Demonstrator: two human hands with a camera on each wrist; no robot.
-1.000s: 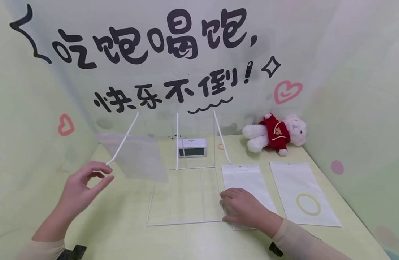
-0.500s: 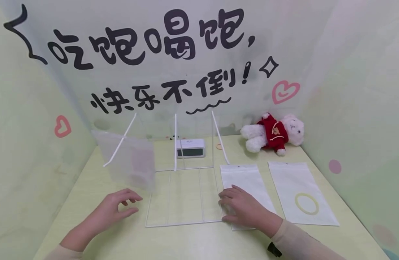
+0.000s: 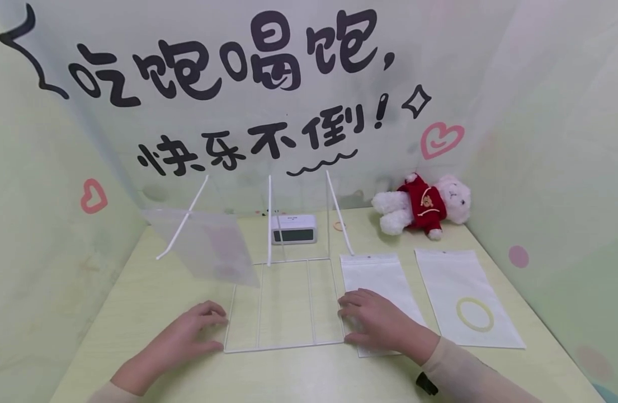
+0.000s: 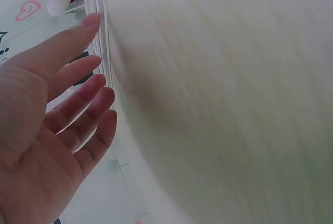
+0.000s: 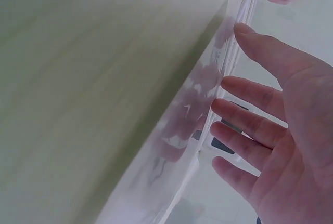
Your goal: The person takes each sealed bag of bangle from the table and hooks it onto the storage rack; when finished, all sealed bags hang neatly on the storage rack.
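A white wire rack (image 3: 283, 347) stands on the table, its flat base toward me and several slanting prongs rising at the back. From its left prong hangs a translucent zip bag (image 3: 208, 252). My left hand (image 3: 188, 333) is at the base's left side, fingertips right at the wire, fingers loosely extended in the left wrist view. On the opposite side my right hand (image 3: 381, 322) has its fingertips at the base's right wire and lies over part of a white zip bag (image 3: 374, 274). The right wrist view shows these fingers (image 5: 250, 117) spread and relaxed, with nothing gripped.
Another white bag (image 3: 454, 280) with a yellow ring (image 3: 475, 314) on it lies at the right. Behind the rack sits a small white digital clock (image 3: 294, 228). A plush toy (image 3: 424, 204) in a red hoodie lies at the back right, near the printed curtain wall (image 3: 540, 140).
My left hand has come away from the left prong, down and right to the base's left side. The hanging bag has swung. My right hand has stayed at the base.
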